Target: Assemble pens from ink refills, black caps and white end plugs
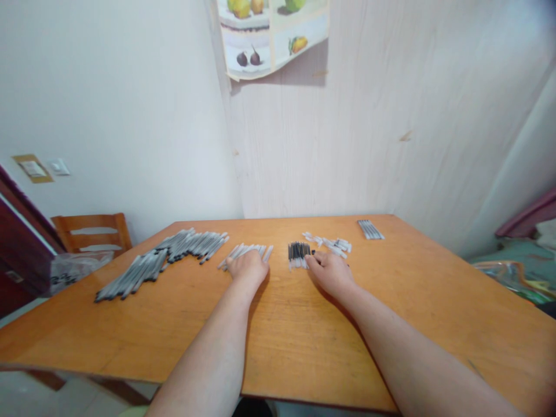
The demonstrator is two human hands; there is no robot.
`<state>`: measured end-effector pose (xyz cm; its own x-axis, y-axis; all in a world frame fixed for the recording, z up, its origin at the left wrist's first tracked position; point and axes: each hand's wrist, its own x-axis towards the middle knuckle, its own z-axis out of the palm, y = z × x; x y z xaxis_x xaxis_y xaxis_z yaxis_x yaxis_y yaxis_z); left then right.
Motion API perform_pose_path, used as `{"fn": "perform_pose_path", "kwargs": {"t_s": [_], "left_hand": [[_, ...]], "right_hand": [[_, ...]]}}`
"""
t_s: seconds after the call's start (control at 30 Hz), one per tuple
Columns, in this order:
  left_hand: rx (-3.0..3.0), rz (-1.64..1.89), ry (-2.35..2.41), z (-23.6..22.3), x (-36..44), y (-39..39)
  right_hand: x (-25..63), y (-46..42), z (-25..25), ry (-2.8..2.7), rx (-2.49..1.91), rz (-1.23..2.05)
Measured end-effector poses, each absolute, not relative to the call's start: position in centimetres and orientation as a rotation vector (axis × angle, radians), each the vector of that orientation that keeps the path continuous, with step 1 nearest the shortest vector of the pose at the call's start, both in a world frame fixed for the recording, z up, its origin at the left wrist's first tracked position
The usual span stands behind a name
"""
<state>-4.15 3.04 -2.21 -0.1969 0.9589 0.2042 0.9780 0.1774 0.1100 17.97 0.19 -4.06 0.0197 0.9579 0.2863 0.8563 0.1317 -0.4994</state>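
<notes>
Two hands (pixel 248 266) (pixel 332 272) at slim tubes (pixel 299 256), clear bag (pixel 76 269), contents unclear

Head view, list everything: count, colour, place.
Pens: many, grey and black, left
Sticks: several, whitish, centre
Short rods: many, black and clear, centre
Clear pieces: several, whitish, centre-right
Far sticks: several, grey, right
Table: one, orange-brown, centre
Chair: one, brown, left
Plastic bag: one, clear, left
Wall plates: two, whitish, left
Door: one, dark red, left
Fruit poster: one, multicoloured, top
Walls: several, pale, background
Fabric: several, pink and green, right
Left hand: one, bare, over sticks
Right hand: one, bare, by rods
Forearms: two, bare, foreground
</notes>
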Motion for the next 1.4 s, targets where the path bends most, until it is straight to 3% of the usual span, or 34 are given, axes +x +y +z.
{"fn": "perform_pose_path", "kwargs": {"t_s": [0.4,1.0,1.1,1.27,1.4], "left_hand": [[-1.930,-0.270,-2.382,-2.2,-4.0,3.1],[-2.202,-0.498,-2.136,-2.2,-2.4,2.2],[-2.323,-0.709,-2.049,-2.3,-1.8,2.0],[-2.623,-1.205,-1.838,-2.3,-0.5,1.5],[-2.864,-1.470,-1.686,-2.2,0.8,0.6]], "right_hand": [[18.2,0.5,-4.5,-1.851,-1.715,0.251],[18.2,1.0,-5.0,-1.797,-1.624,0.280],[17.7,1.3,-5.3,-1.718,-1.485,0.389],[16.4,0.6,-4.5,-1.402,-1.144,0.962],[15.8,-0.6,-3.1,-1.322,-0.941,1.170]]}}
